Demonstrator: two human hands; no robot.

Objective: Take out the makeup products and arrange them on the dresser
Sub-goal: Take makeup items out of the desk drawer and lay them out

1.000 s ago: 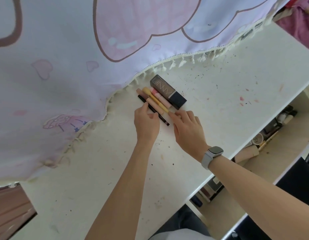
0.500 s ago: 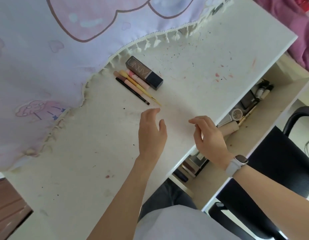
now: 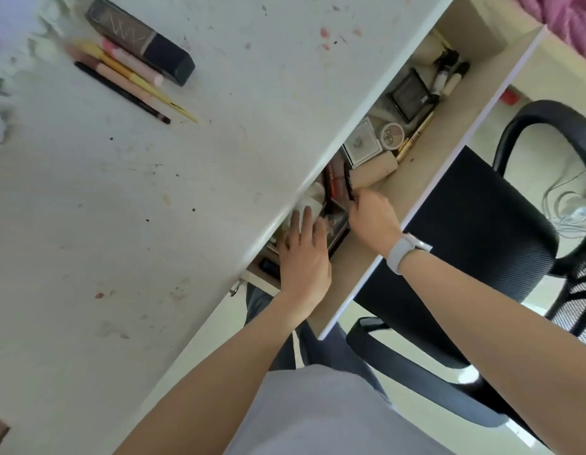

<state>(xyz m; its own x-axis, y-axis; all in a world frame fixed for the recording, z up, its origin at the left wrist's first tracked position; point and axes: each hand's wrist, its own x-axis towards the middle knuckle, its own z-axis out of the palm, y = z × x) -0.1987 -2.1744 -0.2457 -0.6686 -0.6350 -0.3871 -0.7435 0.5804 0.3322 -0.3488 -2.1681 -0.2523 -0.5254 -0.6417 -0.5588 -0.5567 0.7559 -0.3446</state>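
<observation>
Inside the open drawer (image 3: pixel 426 152), both hands (image 3: pixel 304 254) reach among makeup compacts (image 3: pixel 365 142).

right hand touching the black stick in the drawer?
Touching. The head view shows the right hand with its fingers closed round the lower end of the black stick in the drawer.

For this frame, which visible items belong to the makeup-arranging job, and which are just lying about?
Part of the job:
- boxed foundation and pencils, lined up on the dresser top
- open drawer with compacts
- left hand and right hand, both reaching into it

Lying about:
- black office chair
- pink fabric
</observation>
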